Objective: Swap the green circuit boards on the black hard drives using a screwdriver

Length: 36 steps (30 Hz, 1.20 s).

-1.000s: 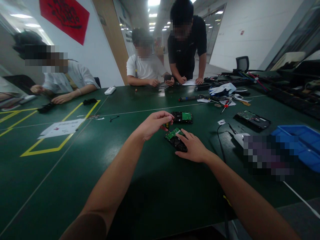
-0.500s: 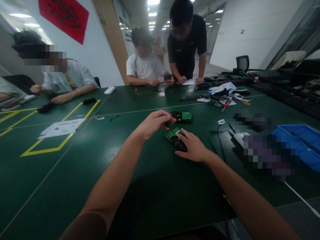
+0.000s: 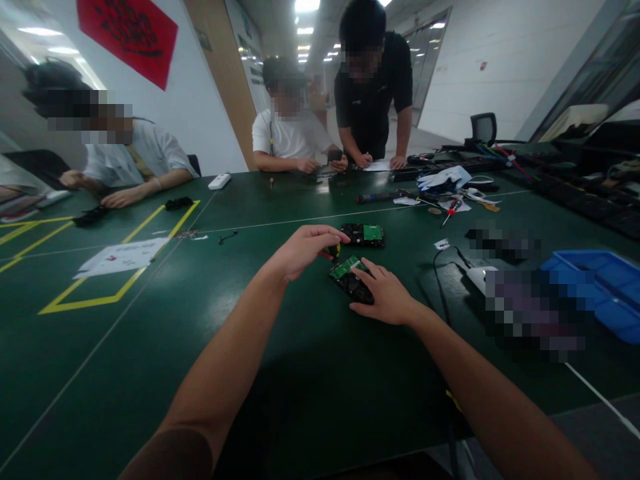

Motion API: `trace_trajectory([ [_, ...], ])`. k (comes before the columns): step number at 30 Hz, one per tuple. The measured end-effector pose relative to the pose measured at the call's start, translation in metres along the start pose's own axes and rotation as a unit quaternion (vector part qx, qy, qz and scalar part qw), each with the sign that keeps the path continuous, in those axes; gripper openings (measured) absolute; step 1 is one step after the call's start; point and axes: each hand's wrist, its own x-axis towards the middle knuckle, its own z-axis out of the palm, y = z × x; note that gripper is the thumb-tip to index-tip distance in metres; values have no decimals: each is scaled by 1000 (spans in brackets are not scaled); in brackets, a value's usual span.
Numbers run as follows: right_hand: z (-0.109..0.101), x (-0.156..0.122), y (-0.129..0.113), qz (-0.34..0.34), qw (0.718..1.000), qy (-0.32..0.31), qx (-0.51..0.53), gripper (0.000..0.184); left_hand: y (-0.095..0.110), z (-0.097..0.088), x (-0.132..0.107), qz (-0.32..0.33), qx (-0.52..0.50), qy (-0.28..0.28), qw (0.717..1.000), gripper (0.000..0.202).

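A black hard drive (image 3: 350, 276) with a green circuit board on top lies on the dark green table (image 3: 150, 333) in front of me. My right hand (image 3: 385, 293) rests on its near edge, fingers curled round it, holding it down. My left hand (image 3: 305, 250) hovers just above the drive's far corner, fingers pinched on a small tool (image 3: 334, 251) with a black and yellow handle that points down at the board. A second drive (image 3: 363, 234) with a green board lies a little farther back.
Three other people sit or stand at the far side. Papers (image 3: 120, 257) lie inside yellow floor-tape lines on the left. Blue trays (image 3: 600, 287), a white device (image 3: 480, 275), a black cable (image 3: 440, 287) and scattered screwdrivers (image 3: 453, 210) fill the right.
My left hand has shifted very slightly over the drive's corner. My right hand and the drive stay where they were.
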Motion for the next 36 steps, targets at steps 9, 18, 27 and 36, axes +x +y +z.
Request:
trace_trajectory([
  [9,2,0,1,-12,1000,7,-6,95,-1,-1,1,-5,-27,-9,1000,17],
  [18,2,1,1,-9,1000,2,-3,95,2,3,-1,-24,-79,-4,997,8],
  [27,1,0,0,-4,1000,-1,3,96,4,1,-1,-8,-17,21,1000,16],
  [36,-1,0,0,-9,1000,1,-6,94,2,0,1,-15,-45,5,999,16],
])
